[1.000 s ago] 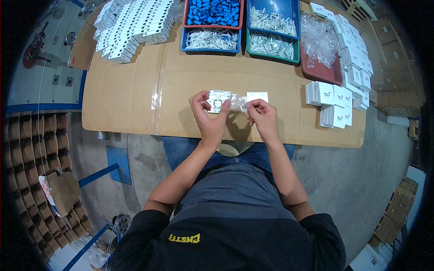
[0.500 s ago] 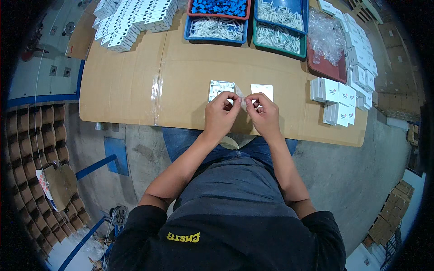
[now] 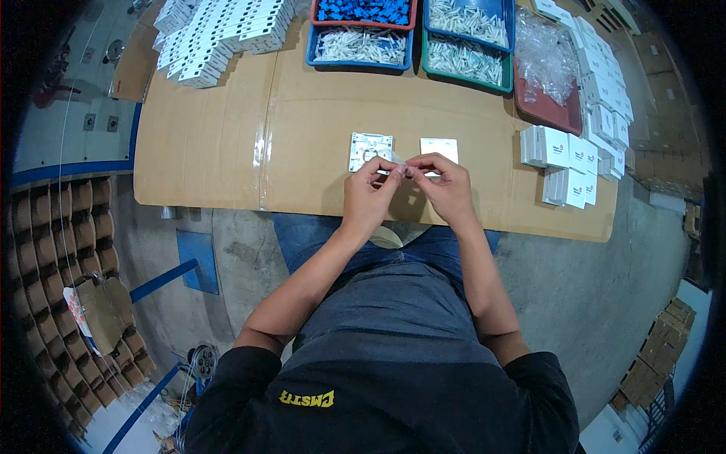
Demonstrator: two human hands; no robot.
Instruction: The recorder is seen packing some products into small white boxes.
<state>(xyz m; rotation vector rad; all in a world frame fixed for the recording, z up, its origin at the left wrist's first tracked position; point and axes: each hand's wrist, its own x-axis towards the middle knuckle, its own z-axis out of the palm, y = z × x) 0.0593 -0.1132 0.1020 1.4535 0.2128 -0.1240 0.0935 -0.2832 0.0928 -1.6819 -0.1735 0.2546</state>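
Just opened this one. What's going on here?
A person's left hand and right hand meet, their fingers pinching a small clear plastic packet above a table covered with brown cardboard. Beyond the left hand lies a white square plate with cut-outs; beyond the right, a plain white square plate, each partly hidden. Farther off are small blue plastic pieces in a red tray.

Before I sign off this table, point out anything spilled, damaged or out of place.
Nothing looks plainly spilled or damaged. The one untidy spot is the dark red tray on the right: crumpled clear plastic lies loosely heaped in it, which looks messy beside the rows of white boxes.
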